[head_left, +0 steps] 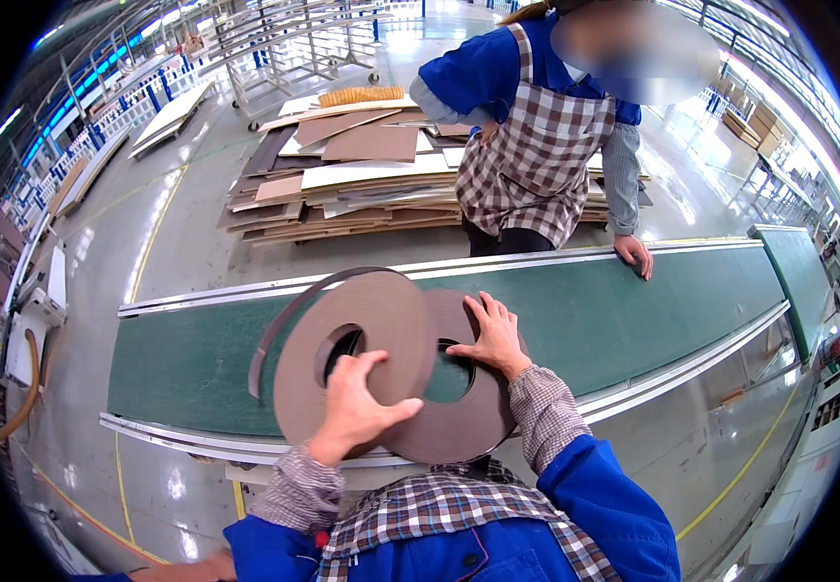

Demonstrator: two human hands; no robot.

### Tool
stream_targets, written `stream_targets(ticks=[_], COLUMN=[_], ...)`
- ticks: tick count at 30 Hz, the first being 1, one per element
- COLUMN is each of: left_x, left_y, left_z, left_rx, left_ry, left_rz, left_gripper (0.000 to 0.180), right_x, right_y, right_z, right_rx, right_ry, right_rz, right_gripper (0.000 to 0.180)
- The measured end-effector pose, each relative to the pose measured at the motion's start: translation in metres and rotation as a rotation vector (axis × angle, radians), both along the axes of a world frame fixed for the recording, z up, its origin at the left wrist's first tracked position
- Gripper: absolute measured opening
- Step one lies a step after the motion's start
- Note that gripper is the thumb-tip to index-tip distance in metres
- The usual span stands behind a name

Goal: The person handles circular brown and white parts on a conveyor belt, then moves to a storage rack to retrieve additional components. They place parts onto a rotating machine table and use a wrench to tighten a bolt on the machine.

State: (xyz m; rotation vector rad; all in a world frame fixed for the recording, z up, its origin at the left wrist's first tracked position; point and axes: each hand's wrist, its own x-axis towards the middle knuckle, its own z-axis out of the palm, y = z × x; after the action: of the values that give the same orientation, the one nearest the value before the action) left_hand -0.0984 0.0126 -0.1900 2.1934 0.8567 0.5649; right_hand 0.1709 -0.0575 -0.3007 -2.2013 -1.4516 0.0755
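Two broad flat coils of brown edge banding overlap above the green belt. The left coil lies over the edge of the right coil, and a loose end of its strip curls off to the left. My left hand grips the left coil, with fingers at its centre hole and the thumb stretched across the ring toward the outer rim. Fingers of my right hand spread over the right coil's far rim, its thumb at the centre hole. Some fingertips are hidden by the coils.
A green conveyor belt with metal rails runs across in front of me. Beyond it, a co-worker in a checked apron rests a hand on the far rail. Stacked boards stand behind. Bare skin shows at the lower left.
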Motion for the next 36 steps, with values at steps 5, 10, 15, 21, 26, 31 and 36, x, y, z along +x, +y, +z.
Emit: stream_targets(ticks=[5, 10, 15, 21, 26, 31, 36], left_x=[0.042, 0.064, 0.068, 0.078, 0.08, 0.073, 0.061], left_y=[-0.049, -0.079, -0.096, -0.106, -0.102, -0.102, -0.073], left_z=[-0.011, -0.036, -0.069, -0.08, -0.084, -0.082, -0.068], left_rx=[0.169, 0.267, 0.351, 0.384, 0.384, 0.388, 0.377], left_ry=[0.037, 0.064, 0.149, 0.079, 0.11, 0.129, -0.066], left_rz=[-0.09, -0.094, -0.175, -0.342, -0.496, -0.508, -0.356], left_gripper=[0.071, 0.07, 0.068, 0.071, 0.075, 0.078, 0.068], right_x=[0.034, 0.011, 0.013, 0.003, 0.011, 0.005, 0.005], right_y=[-0.004, -0.038, -0.051, -0.025, -0.033, -0.039, -0.037], right_z=[-0.032, -0.01, 0.034, 0.032, 0.013, 0.004, 0.008], right_rx=[0.51, 0.625, 0.487, 0.028, -0.113, -0.048, -0.076], right_ry=[0.741, 0.612, 0.583, 0.047, -0.103, -0.187, -0.154], right_rz=[-0.048, -0.051, -0.084, 0.02, -0.048, -0.082, -0.066], right_gripper=[0.059, 0.033, 0.034, 0.092, 0.108, 0.1, 0.098])
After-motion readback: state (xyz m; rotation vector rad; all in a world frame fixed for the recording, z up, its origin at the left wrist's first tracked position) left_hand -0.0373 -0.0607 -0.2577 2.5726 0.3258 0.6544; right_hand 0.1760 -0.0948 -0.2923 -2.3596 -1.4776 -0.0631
